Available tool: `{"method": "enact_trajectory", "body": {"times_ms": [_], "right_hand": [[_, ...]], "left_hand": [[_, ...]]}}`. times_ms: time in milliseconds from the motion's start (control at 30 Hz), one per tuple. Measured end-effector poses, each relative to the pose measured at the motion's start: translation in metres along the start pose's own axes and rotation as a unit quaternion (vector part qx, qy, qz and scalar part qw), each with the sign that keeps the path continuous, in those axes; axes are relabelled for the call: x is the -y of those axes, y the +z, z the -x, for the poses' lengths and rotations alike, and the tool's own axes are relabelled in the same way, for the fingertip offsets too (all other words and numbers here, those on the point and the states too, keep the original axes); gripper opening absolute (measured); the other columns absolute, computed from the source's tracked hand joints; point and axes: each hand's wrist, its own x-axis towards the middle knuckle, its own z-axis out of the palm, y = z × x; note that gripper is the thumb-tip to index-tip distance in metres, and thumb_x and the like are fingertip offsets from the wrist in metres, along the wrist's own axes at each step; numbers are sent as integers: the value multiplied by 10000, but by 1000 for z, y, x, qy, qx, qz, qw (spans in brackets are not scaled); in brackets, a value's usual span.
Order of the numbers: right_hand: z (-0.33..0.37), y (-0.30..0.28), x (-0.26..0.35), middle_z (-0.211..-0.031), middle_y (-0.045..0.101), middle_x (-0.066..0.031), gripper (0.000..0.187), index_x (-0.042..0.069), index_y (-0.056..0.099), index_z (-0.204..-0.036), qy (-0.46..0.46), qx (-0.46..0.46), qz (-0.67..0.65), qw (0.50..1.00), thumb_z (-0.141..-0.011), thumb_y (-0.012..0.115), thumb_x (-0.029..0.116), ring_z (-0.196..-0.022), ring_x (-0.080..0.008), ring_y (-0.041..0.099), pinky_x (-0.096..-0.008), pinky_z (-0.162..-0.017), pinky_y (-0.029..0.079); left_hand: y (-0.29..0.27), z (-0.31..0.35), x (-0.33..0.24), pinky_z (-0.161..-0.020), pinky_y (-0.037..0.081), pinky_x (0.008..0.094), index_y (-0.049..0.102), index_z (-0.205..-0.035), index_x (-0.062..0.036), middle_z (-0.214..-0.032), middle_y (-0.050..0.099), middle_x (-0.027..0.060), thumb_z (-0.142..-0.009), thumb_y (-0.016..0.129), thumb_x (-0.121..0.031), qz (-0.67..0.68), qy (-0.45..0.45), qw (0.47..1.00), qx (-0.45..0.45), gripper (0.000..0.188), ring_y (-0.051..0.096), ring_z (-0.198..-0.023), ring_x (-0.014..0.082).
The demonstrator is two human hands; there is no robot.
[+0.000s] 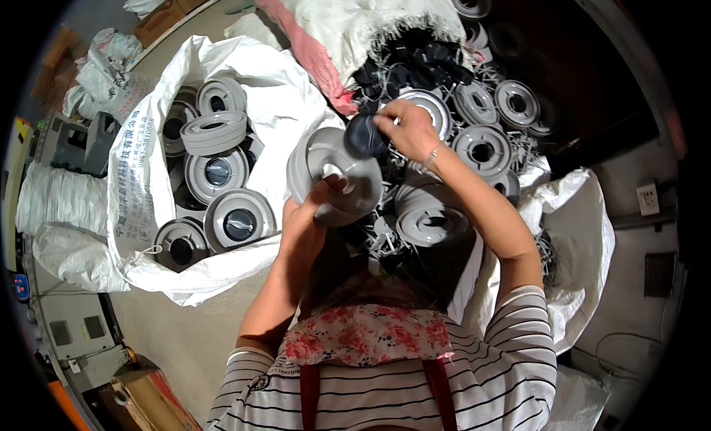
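My left hand [307,212] grips a grey round plastic disc [335,172] by its lower rim and holds it tilted up in front of me. My right hand [406,127] holds a small dark round cap [365,135] pressed against the disc's upper right edge. More grey discs [481,146] lie loose just beyond my right hand, mixed with thin white plastic scraps. A heap of black parts [415,61] sits behind them at the mouth of a white sack.
An open white woven sack [137,201] on my left holds several finished grey discs with dark centres [238,222]. Another white sack [585,231] lies under the loose discs at right. Cardboard boxes [159,20] and a grey stool [78,142] stand at far left.
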Motion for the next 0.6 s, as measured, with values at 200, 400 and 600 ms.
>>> {"method": "enact_trajectory", "body": {"times_ms": [200, 400, 600], "right_hand": [[66, -30, 47, -883, 577, -184, 382, -11, 606, -986, -39, 128, 48, 990, -746, 735, 257, -816, -346, 591, -364, -725, 487], [89, -47, 72, -1041, 504, -204, 668, 5, 491, -1161, -59, 257, 54, 963, -625, 786, 274, -865, -392, 560, -424, -789, 483], [112, -57, 77, -1012, 505, -200, 655, 9, 503, -1167, -159, 253, 91, 950, -632, 768, 279, -975, -361, 523, -403, -827, 463]], "left_hand": [[29, 16, 29, -818, 511, 353, 537, -1088, 83, -1020, 612, 159, -874, 619, -174, 88, -35, 995, 32, 344, 625, -921, 251], [20, 38, 22, -697, 535, 341, 527, -1095, 97, -965, 615, 148, -839, 653, -167, -39, -68, 995, 58, 389, 631, -797, 235], [47, 54, 5, -658, 526, 328, 547, -1083, 85, -896, 628, 130, -828, 654, -148, -28, -111, 992, 44, 362, 625, -756, 213]]}}
